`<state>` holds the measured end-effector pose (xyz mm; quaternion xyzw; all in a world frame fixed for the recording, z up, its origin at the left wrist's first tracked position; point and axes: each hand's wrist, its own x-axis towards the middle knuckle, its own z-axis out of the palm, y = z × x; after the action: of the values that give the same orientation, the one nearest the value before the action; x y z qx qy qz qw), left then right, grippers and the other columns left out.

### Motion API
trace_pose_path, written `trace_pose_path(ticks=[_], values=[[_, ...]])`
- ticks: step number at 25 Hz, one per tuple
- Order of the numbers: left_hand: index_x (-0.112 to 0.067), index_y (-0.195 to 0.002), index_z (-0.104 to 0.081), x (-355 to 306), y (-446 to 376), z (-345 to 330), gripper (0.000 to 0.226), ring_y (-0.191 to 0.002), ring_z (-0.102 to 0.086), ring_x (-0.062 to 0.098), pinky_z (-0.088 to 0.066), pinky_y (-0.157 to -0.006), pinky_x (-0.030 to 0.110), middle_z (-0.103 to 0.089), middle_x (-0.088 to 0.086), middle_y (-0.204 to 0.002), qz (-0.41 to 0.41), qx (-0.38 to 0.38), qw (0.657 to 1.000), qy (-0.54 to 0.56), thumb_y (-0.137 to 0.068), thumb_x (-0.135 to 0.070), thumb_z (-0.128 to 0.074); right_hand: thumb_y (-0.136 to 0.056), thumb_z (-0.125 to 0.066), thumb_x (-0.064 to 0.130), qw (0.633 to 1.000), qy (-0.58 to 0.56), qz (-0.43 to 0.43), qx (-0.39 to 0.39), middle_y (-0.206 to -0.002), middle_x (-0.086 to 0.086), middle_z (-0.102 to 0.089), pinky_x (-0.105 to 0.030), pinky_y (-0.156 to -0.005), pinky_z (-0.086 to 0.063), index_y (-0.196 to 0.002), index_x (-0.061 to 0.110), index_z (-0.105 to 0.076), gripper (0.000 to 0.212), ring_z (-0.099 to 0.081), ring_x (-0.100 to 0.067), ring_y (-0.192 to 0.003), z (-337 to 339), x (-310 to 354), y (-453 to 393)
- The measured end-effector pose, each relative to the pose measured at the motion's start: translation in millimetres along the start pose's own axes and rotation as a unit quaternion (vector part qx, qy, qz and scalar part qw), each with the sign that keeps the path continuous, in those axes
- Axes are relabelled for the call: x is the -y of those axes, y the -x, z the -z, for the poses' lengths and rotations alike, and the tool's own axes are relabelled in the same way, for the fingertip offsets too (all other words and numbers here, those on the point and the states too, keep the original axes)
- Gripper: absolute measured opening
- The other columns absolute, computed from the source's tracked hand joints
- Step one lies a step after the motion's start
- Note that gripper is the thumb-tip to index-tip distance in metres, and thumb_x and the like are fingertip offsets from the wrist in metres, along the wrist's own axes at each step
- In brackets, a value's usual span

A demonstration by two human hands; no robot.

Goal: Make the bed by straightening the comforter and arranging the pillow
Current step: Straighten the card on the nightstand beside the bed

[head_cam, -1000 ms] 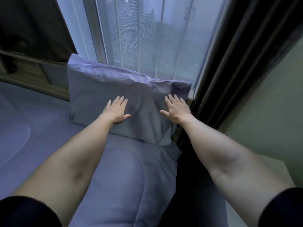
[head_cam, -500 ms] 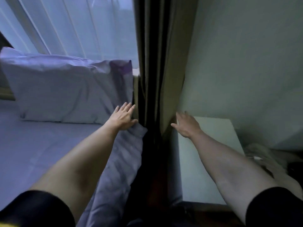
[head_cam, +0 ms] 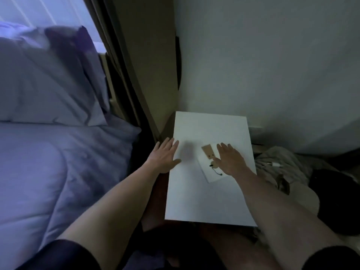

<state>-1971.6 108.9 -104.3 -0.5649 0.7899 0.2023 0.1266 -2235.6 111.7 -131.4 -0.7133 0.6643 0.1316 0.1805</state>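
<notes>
- Both hands off the bed, over the white side table (head_cam: 210,201).
- left hand (head_cam: 164,157): fingers straight and spread, palm down at the table's left edge, holding nothing.
- right hand (head_cam: 230,161): fingers straight, held close together, over a white card (head_cam: 209,175) with a tan tag (head_cam: 208,152); contact unclear.
- pillow (head_cam: 48,82): upright against the window (head_cam: 39,10), far left.
- comforter (head_cam: 48,168): flat, light wrinkles, below the pillow.

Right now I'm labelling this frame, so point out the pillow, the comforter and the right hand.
pillow (head_cam: 48,84), head view, middle of its front face.
comforter (head_cam: 48,172), head view, upper surface.
right hand (head_cam: 230,159), head view, back of hand.
</notes>
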Motion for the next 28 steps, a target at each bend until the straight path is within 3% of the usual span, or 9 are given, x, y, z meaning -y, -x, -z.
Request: trace_pose_path(ticks=[7, 14, 18, 21, 28], values=[[-0.017, -0.154, 0.007, -61.0, -39.8, -88.9, 0.078, -0.150, 0.014, 0.020, 0.003, -0.122, 0.045, 0.013, 0.003, -0.162, 0.004, 0.062, 0.998, -0.006, -0.097, -0.056, -0.030, -0.102, -0.036, 0.037, 0.998, -0.054, 0.023, 0.021, -0.160, 0.000, -0.021, -0.039, -0.117, -0.022, -0.151, 0.015, -0.023, 0.056, -0.016, -0.024, -0.148, -64.3, -33.6, -31.4], [-0.011, -0.151, 0.018, -92.5, -89.8, -129.2, 0.091, -0.148, 0.019, 0.021, 0.003, -0.122, 0.046, 0.026, 0.006, -0.159, 0.026, 0.037, 0.999, -0.001, -0.093, -0.065, -0.028, -0.099, -0.043, 0.030, 0.994, -0.063, 0.082, -0.033, -0.162, 0.001, -0.015, -0.042, -0.114, -0.024, -0.152, 0.015, -0.023, 0.058, -0.016, -0.023, -0.147, -73.1, -38.8, -85.7], [-0.013, -0.149, 0.021, -85.5, -102.0, -132.2, 0.096, -0.148, 0.019, 0.021, 0.001, -0.122, 0.048, 0.028, 0.004, -0.158, 0.011, 0.030, 0.999, -0.014, -0.090, -0.068, -0.029, -0.100, -0.043, 0.032, 0.993, -0.066, 0.094, -0.038, -0.161, 0.002, -0.016, -0.041, -0.116, -0.022, -0.154, 0.015, -0.019, 0.061, -0.013, -0.023, -0.148, -75.8, -39.5, -98.6], [-0.014, -0.150, 0.021, -77.9, -110.6, -123.4, 0.097, -0.148, 0.018, 0.022, -0.001, -0.122, 0.049, 0.028, 0.003, -0.158, -0.010, 0.039, 0.998, -0.046, -0.089, -0.070, -0.030, -0.096, -0.050, 0.035, 0.993, -0.079, 0.078, -0.047, -0.156, 0.001, -0.026, -0.041, -0.111, -0.028, -0.152, 0.016, -0.021, 0.066, -0.022, -0.027, -0.142, -70.0, -41.9, -104.4], [-0.019, -0.148, 0.026, -75.7, -125.9, -114.5, 0.101, -0.148, 0.021, 0.023, 0.002, -0.121, 0.051, 0.032, -0.001, -0.157, -0.025, 0.076, 0.995, -0.067, -0.086, -0.070, -0.035, -0.080, -0.071, 0.041, 0.991, -0.125, 0.041, -0.026, -0.136, 0.000, -0.044, -0.038, -0.099, -0.033, -0.132, 0.019, -0.047, 0.061, -0.035, -0.028, -0.126, -55.0, -52.5, -115.2]])
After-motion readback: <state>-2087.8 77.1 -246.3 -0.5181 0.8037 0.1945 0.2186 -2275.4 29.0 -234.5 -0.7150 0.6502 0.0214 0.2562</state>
